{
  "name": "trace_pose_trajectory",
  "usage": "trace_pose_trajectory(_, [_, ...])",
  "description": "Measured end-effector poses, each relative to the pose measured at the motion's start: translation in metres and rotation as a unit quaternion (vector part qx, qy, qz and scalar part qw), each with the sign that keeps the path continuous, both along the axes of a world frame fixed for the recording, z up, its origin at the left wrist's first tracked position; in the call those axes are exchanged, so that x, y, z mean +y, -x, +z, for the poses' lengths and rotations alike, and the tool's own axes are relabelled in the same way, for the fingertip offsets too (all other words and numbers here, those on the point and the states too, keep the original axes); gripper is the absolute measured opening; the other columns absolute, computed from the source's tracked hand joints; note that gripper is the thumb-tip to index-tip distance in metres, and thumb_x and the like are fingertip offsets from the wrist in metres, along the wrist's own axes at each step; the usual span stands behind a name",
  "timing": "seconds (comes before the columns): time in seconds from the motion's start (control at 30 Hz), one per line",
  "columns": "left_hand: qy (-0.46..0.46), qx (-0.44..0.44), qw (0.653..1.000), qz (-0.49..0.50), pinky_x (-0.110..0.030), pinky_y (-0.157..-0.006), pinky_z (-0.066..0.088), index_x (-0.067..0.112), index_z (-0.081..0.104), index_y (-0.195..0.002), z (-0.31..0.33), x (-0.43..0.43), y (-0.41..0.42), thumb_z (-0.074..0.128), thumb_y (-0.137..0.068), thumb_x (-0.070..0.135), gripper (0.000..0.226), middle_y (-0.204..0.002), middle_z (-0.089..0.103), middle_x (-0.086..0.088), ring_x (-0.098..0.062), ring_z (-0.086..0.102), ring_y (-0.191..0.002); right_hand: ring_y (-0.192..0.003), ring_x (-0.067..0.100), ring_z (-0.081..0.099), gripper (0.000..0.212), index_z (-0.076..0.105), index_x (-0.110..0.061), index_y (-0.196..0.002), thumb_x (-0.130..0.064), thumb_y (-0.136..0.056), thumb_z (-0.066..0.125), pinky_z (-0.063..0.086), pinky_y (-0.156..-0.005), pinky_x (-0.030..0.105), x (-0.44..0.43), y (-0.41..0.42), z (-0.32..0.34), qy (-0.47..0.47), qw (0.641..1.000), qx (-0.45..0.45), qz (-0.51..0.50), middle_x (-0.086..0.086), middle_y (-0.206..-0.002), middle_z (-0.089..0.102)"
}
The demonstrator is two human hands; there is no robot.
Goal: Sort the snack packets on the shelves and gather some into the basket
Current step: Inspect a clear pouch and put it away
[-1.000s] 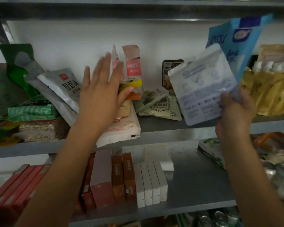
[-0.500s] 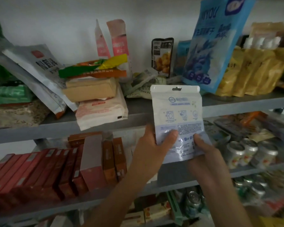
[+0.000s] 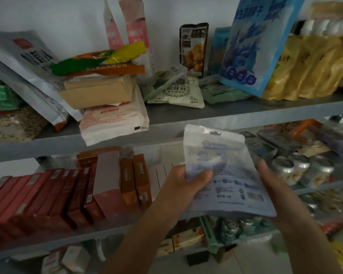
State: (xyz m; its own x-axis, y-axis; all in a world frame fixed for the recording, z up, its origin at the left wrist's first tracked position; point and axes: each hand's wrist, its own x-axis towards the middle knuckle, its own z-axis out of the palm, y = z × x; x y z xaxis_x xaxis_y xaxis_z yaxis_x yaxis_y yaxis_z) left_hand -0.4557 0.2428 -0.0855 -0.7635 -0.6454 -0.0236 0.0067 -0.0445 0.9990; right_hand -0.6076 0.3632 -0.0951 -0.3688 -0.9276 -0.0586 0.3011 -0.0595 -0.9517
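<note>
White packet [image 3: 224, 167]: held in the air in front of the middle shelf [image 3: 115, 228], at 4 o'clock from the centre of the view. It is tilted, with its hang-hole end toward 11 o'clock and its barcode end toward 5 o'clock.
Left grip [image 3: 184, 182]: grasping the packet at its 9 o'clock edge, thumb pressed on the printed face and fingers hidden behind it.
Right grip [image 3: 275, 188]: grasping the same packet at its 3 o'clock edge, thumb along the edge and palm beneath the lower end.
Upper shelf [image 3: 246, 113]: runs across at 12 o'clock of the packet.
Blue bag [image 3: 251, 46]: leans upright on the upper shelf, at 1 o'clock of the packet.
Yellow pouches [image 3: 315, 66]: stand in a row just beside the blue bag, at its 3 o'clock.
Brown box [image 3: 99, 91]: lies on a pink-and-white bag [image 3: 115, 121] on the upper shelf, at 10 o'clock of the packet.
Red boxes [image 3: 38, 194]: stand in a row on the middle shelf, at 9 o'clock of the packet.
Cans [image 3: 297, 169]: grouped at 3 o'clock of the packet, near the right grip.
</note>
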Motion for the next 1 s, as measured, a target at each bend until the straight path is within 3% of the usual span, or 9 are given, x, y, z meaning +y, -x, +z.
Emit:
trace_pose_trajectory(0.13, [-0.107,-0.013,0.994,-0.033,-0.03,-0.077,0.057,0.016,0.067,-0.105,-0.016,0.004,0.002,0.061,-0.091,0.022,0.017,-0.098,0.075,-0.005,-0.021,0.071,-0.09,-0.073,0.033,0.07,0.08,0.072,0.003,-0.096,-0.048,-0.038,0.09,0.057,-0.061,0.032,-0.002,0.007,-0.016,-0.116,0.993,-0.008,0.004,0.025,-0.092,0.07])
trace_pose_trajectory(0.2, [-0.184,0.004,0.982,-0.042,-0.036,-0.086,0.047,0.009,0.073,-0.103,-0.027,0.001,0.003,0.066,-0.086,0.021,0.022,-0.106,0.071,-0.009,-0.029,0.064,-0.099,-0.075,0.033,0.068,0.081,0.074,0.002,-0.089,-0.046,-0.028,0.095,0.057,-0.065,0.033,-0.003,0.002,-0.022,-0.119,0.991,-0.055,0.036,0.023,-0.09,0.071])
trace_pose_trajectory(0.27, [-0.248,0.009,0.968,-0.03,-0.036,-0.079,0.034,0.01,0.077,-0.089,-0.038,-0.001,0.003,0.076,-0.07,0.023,0.023,-0.098,0.066,-0.013,-0.029,0.05,-0.097,-0.066,0.028,0.069,0.072,0.077,-0.001,-0.074,-0.034,-0.014,0.098,0.057,-0.056,0.029,-0.004,-0.007,-0.022,-0.098,0.984,-0.139,0.046,0.018,-0.079,0.072])
trace_pose_trajectory(0.37, [-0.312,-0.003,0.95,-0.011,-0.02,-0.05,0.035,0.006,0.071,-0.087,-0.05,-0.001,0.002,0.073,-0.065,0.025,0.029,-0.075,0.058,-0.01,-0.018,0.046,-0.058,-0.047,0.023,0.065,0.066,0.075,-0.003,-0.059,-0.016,0.003,0.095,0.048,-0.037,0.023,-0.006,-0.007,-0.033,-0.06,0.962,-0.266,-0.015,0.014,-0.064,0.069])
trace_pose_trajectory(0.43, [-0.327,-0.033,0.944,-0.011,-0.017,-0.035,0.029,0.006,0.064,-0.089,-0.055,-0.002,0.001,0.065,-0.08,0.03,0.025,-0.067,0.052,-0.007,-0.011,0.04,-0.042,-0.035,0.012,0.049,0.054,0.07,-0.007,-0.055,-0.02,-0.01,0.099,0.031,-0.034,0.018,-0.009,-0.003,-0.039,-0.065,0.956,-0.284,0.02,0.005,-0.051,0.058])
trace_pose_trajectory(0.5, [-0.328,-0.066,0.941,-0.037,-0.016,-0.033,0.025,0.009,0.061,-0.089,-0.062,-0.006,0.0,0.059,-0.088,0.036,0.027,-0.061,0.045,-0.005,-0.009,0.034,-0.037,-0.028,0.006,0.032,0.048,0.059,-0.01,-0.05,-0.013,-0.024,0.098,0.019,-0.033,0.016,-0.011,0.003,-0.047,-0.064,0.938,-0.341,0.026,-0.002,-0.04,0.04])
trace_pose_trajectory(0.7, [-0.41,-0.032,0.904,-0.118,-0.013,-0.031,0.022,0.01,0.055,-0.078,-0.067,-0.012,0.0,0.052,-0.088,0.023,0.016,-0.039,0.035,0.006,-0.003,0.028,-0.031,-0.033,0.005,0.015,0.046,0.055,-0.011,-0.048,-0.006,-0.031,0.097,0.009,-0.037,0.016,-0.011,0.003,-0.056,-0.066,0.919,-0.382,0.068,-0.003,-0.035,0.032])
trace_pose_trajectory(1.0, [-0.445,-0.042,0.88,-0.164,-0.014,-0.035,0.022,0.013,0.05,-0.063,-0.073,-0.012,0.004,0.053,-0.087,0.044,0.04,-0.041,0.033,0.005,-0.004,0.027,-0.034,-0.038,0.004,0.013,0.046,0.059,-0.01,-0.056,-0.008,-0.031,0.097,0.015,-0.034,0.016,-0.013,0.007,-0.065,-0.072,0.915,-0.388,0.085,-0.006,-0.038,0.031])
